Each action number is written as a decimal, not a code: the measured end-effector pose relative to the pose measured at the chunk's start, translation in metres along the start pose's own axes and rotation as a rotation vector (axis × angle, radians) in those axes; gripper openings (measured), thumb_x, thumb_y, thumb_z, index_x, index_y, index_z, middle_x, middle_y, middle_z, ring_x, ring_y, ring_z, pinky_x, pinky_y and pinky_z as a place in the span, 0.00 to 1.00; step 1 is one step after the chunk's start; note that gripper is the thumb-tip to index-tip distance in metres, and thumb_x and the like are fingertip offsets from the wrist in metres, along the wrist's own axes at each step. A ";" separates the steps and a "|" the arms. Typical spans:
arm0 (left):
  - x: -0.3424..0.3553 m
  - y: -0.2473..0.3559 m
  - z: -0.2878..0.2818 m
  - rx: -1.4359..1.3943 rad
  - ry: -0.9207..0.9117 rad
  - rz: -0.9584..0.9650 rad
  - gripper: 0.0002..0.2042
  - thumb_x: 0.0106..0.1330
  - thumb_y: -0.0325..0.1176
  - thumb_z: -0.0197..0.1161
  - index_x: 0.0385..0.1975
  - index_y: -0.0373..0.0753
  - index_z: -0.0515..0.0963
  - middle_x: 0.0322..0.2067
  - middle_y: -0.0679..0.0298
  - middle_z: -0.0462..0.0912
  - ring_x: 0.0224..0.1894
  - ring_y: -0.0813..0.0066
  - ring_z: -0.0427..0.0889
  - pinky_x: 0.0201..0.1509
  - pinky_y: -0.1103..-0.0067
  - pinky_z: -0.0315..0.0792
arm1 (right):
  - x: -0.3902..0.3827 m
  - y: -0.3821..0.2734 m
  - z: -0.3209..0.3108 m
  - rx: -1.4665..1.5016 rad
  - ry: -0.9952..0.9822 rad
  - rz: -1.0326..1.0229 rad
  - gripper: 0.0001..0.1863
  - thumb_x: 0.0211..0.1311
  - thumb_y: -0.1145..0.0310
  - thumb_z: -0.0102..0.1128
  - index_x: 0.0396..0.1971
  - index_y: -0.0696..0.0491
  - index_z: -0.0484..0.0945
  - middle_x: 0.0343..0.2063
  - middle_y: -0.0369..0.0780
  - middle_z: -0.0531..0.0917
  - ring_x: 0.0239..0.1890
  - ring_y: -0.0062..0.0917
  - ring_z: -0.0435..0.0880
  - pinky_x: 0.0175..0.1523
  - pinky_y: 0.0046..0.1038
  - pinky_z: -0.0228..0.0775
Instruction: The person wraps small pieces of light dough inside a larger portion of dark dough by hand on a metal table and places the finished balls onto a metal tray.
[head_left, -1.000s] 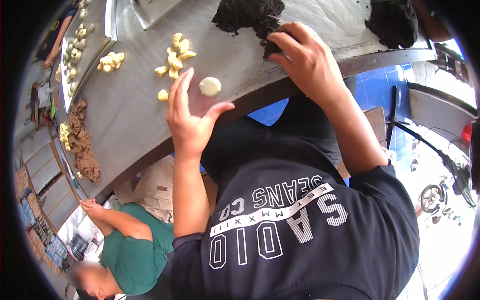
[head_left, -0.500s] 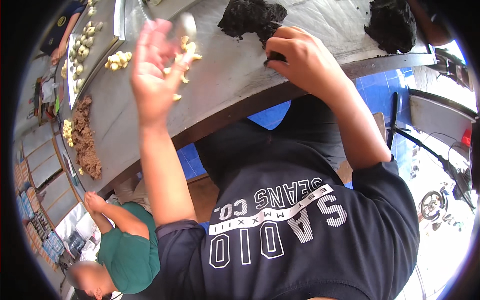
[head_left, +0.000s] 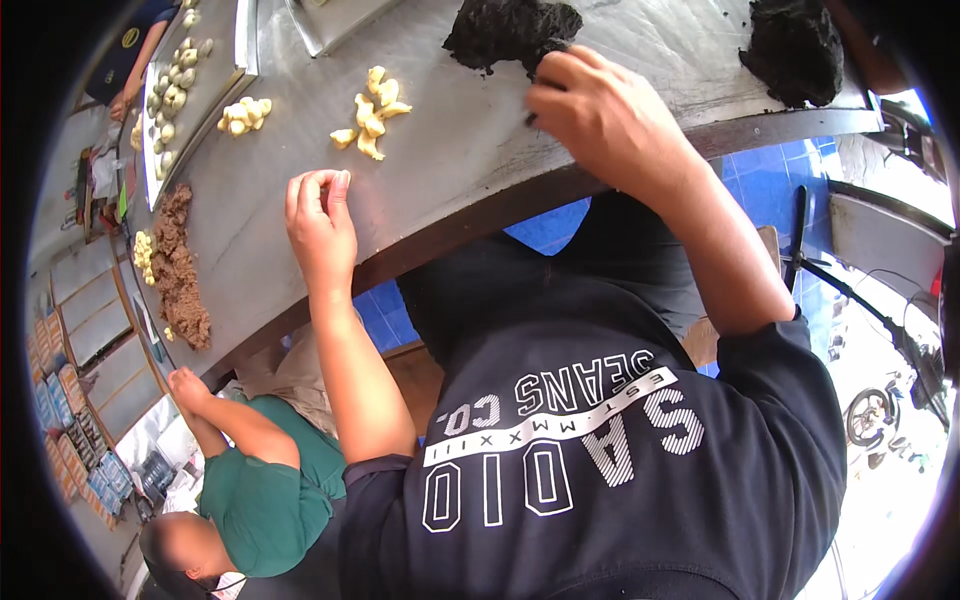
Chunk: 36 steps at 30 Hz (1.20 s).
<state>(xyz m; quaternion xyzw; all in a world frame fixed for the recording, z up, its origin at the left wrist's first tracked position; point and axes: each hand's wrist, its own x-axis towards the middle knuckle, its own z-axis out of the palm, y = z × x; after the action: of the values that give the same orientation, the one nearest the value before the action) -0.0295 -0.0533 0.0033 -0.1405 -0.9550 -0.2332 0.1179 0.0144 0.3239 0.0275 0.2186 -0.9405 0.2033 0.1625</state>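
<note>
My left hand (head_left: 322, 215) hovers by the near edge of the metal table (head_left: 420, 160), thumb and fingers pinched together; whatever may be between them is hidden. Just beyond it lies a small pile of pale yellow dough pieces (head_left: 368, 118). My right hand (head_left: 608, 120) is curled at the near side of a crumbly black dough lump (head_left: 508, 35). Under its fingers a bit of a small black dough piece (head_left: 531, 119) shows.
Greyish-green balls (head_left: 172, 98) sit in a metal tray (head_left: 212, 92) at left. Yellow pieces (head_left: 245, 115), brown dough (head_left: 178, 270) and another black lump (head_left: 792, 50) lie on the table. A second tray (head_left: 335, 22) stands far. A person in green (head_left: 265, 470) is at left.
My left hand has drawn back toward me from the yellow pile, its fingers closing from spread to pinched. A blurred pale round thing beside it is gone from view. My right hand has turned slightly.
</note>
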 end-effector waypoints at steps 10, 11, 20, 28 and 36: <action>-0.015 0.063 0.019 -0.157 0.032 0.195 0.10 0.72 0.34 0.80 0.49 0.40 0.93 0.53 0.61 0.91 0.50 0.61 0.88 0.54 0.67 0.83 | -0.032 0.000 0.006 0.220 0.186 0.277 0.16 0.62 0.70 0.80 0.49 0.48 0.90 0.53 0.39 0.86 0.55 0.39 0.88 0.58 0.39 0.85; -0.016 0.066 0.017 -0.210 0.087 0.276 0.12 0.70 0.35 0.81 0.51 0.43 0.94 0.56 0.62 0.91 0.53 0.60 0.87 0.55 0.66 0.82 | -0.034 0.001 0.010 0.141 0.165 0.252 0.15 0.63 0.70 0.79 0.49 0.48 0.90 0.53 0.39 0.86 0.55 0.39 0.87 0.58 0.39 0.85; 0.029 0.083 -0.011 0.294 -0.175 0.568 0.10 0.75 0.43 0.75 0.50 0.51 0.94 0.58 0.70 0.93 0.62 0.61 0.84 0.69 0.66 0.68 | -0.020 0.002 0.017 -0.077 0.081 0.116 0.13 0.65 0.68 0.77 0.48 0.52 0.88 0.48 0.38 0.87 0.54 0.37 0.87 0.58 0.38 0.85; 0.079 0.098 0.081 0.006 0.475 0.721 0.14 0.76 0.45 0.75 0.29 0.49 0.81 0.31 0.74 0.84 0.40 0.70 0.83 0.58 0.67 0.64 | -0.016 -0.008 0.002 -0.011 0.132 0.341 0.15 0.61 0.69 0.81 0.45 0.53 0.86 0.45 0.40 0.86 0.53 0.42 0.87 0.58 0.43 0.83; 0.073 0.086 0.084 -0.207 0.382 0.672 0.12 0.79 0.40 0.71 0.30 0.48 0.84 0.25 0.73 0.78 0.31 0.71 0.79 0.48 0.67 0.68 | -0.010 -0.012 0.018 -0.051 0.080 0.095 0.05 0.65 0.69 0.69 0.36 0.52 0.82 0.41 0.40 0.82 0.50 0.39 0.87 0.53 0.40 0.85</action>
<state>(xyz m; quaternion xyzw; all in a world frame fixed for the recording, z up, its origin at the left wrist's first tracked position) -0.0833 0.0753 -0.0124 -0.4103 -0.7880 -0.2988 0.3484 0.0249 0.3092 0.0113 0.1614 -0.9474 0.1950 0.1956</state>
